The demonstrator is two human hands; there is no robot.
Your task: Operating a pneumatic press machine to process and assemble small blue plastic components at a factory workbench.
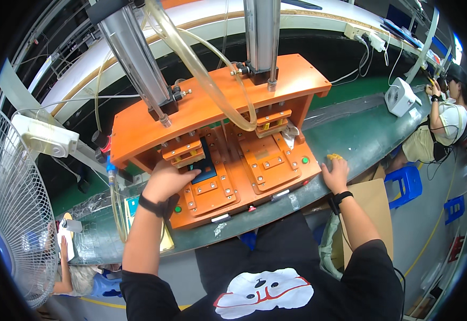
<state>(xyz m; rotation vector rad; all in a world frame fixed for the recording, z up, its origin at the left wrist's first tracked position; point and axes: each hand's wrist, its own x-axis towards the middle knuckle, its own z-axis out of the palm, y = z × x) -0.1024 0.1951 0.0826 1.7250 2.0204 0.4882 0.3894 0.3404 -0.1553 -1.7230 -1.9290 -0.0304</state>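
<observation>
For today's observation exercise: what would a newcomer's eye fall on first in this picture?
The big orange two-bay press fixture on the green bench at centre, with two steel cylinders rising from its top. The left hand reaches into its left bay at a dark flat panel; the right hand rests on a small yellow object beside the fixture.

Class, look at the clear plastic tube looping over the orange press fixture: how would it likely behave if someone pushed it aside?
The clear tube hangs in a loose curve, so it probably bends easily and springs back. It looks hollow, likely light. Its ends seem fixed at the orange fixture, so it would swing, not roll.
</observation>
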